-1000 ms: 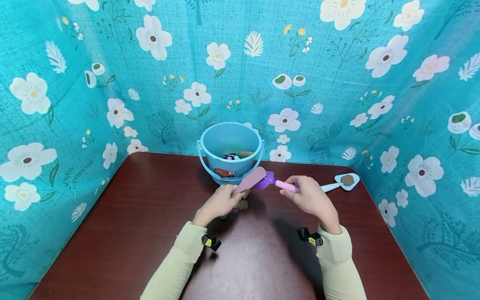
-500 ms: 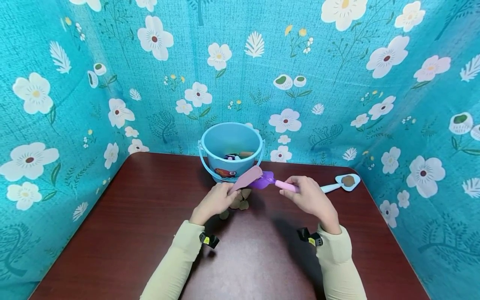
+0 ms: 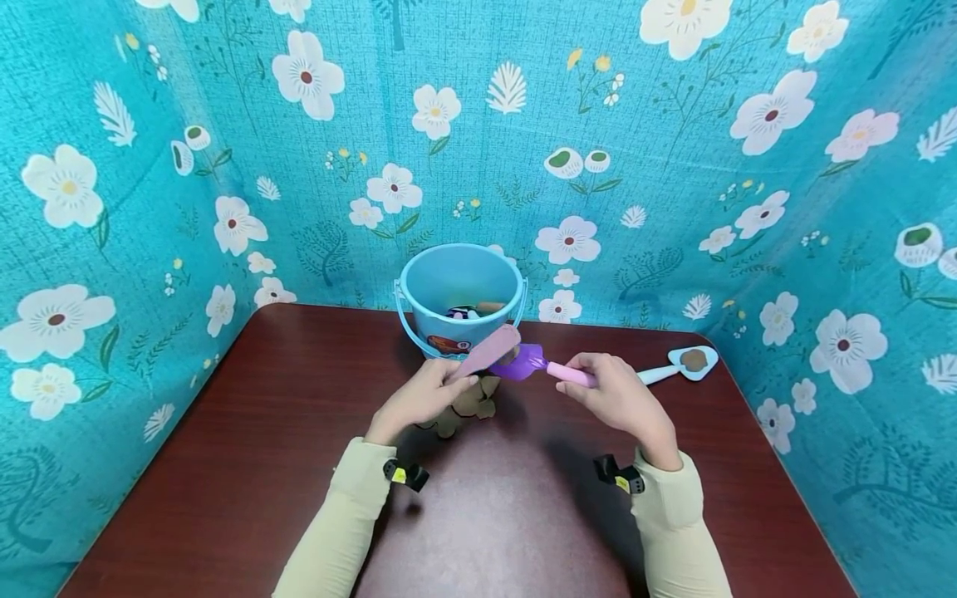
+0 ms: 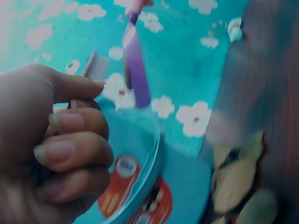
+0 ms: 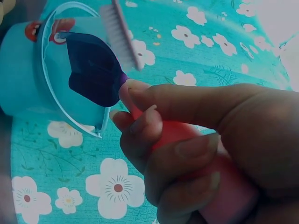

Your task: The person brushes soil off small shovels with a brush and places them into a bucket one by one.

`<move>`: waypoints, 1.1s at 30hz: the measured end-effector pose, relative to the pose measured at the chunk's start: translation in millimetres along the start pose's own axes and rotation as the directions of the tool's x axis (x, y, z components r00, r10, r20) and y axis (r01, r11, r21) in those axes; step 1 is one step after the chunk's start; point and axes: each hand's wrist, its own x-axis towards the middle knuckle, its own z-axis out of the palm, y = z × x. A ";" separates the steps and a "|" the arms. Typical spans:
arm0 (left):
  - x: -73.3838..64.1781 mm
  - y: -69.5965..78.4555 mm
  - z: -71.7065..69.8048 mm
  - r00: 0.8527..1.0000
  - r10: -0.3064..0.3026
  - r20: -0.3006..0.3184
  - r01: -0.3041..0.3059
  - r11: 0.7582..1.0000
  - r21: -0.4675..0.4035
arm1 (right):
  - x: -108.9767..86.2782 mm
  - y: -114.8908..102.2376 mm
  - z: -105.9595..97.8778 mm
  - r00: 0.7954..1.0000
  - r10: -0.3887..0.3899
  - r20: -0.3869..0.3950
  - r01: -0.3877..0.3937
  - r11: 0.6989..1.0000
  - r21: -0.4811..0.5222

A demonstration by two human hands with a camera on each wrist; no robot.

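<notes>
The shovel (image 3: 532, 362), purple in the blade and pink in the handle, is held off the table (image 3: 493, 523), just in front of the bucket (image 3: 441, 282) and toward its right side. A brown lump (image 3: 510, 355) shows at the blade. The right hand (image 3: 626, 397), in front of the bucket and to its right, has thumb and fingers wrapped round the handle. The left hand (image 3: 419, 399), directly in front of the bucket, has its fingers curled tightly round the brush (image 3: 486, 350), whose pale bristles show in the right wrist view. The brush overlaps the shovel in the head view; I cannot tell whether they touch.

Brown pieces (image 3: 478, 404) lie on the table in front of the bucket, partly hidden by the left hand. Well to the bucket's right lies a pale scoop (image 3: 660, 374) bearing something brown. The bucket holds small items (image 3: 489, 307), too jumbled to name. Behind the bucket hangs a flowered cloth (image 3: 478, 50).
</notes>
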 end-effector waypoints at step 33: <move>6.1 -6.4 14.1 0.992 -0.055 -0.112 0.075 0.982 0.175 | 0.4 -0.5 2.4 1.000 0.018 -0.009 -0.018 0.999 -0.029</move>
